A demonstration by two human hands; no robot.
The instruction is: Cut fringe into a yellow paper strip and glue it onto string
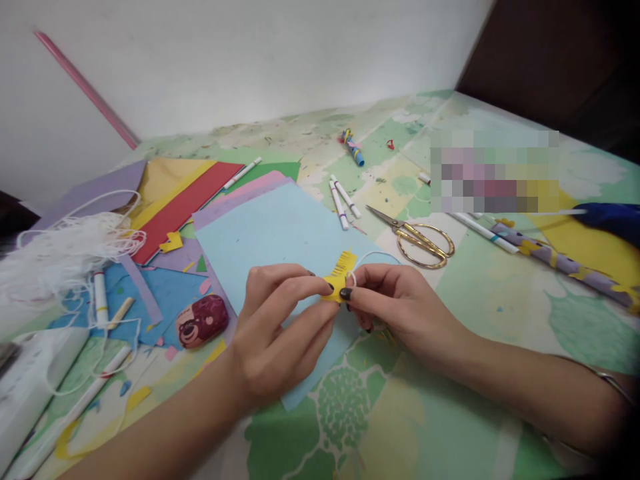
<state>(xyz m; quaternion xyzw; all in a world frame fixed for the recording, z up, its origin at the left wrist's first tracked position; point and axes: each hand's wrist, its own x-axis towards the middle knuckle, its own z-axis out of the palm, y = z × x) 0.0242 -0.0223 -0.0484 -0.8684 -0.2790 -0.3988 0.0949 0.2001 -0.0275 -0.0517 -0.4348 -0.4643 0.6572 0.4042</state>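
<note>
My left hand (pixel 285 327) pinches the left side of a small yellow paper strip (pixel 340 273) whose upper edge is cut into a fringe. On the strip's right side, my right hand (pixel 395 303) closes thumb and fingertips on the paper, with a white string (pixel 373 254) looping out beside them. Both hands are above a light blue sheet (pixel 250 233). Gold-handled scissors (pixel 420 243) lie just beyond my right hand, blades pointing away to the left.
White string (pixel 75 247) is tangled at the left above a white power strip (pixel 40 387). A dark red case (pixel 201 321) sits beside my left hand. Markers (pixel 339 203), coloured sheets (pixel 185 210) and a decorated purple roll (pixel 565 263) lie around.
</note>
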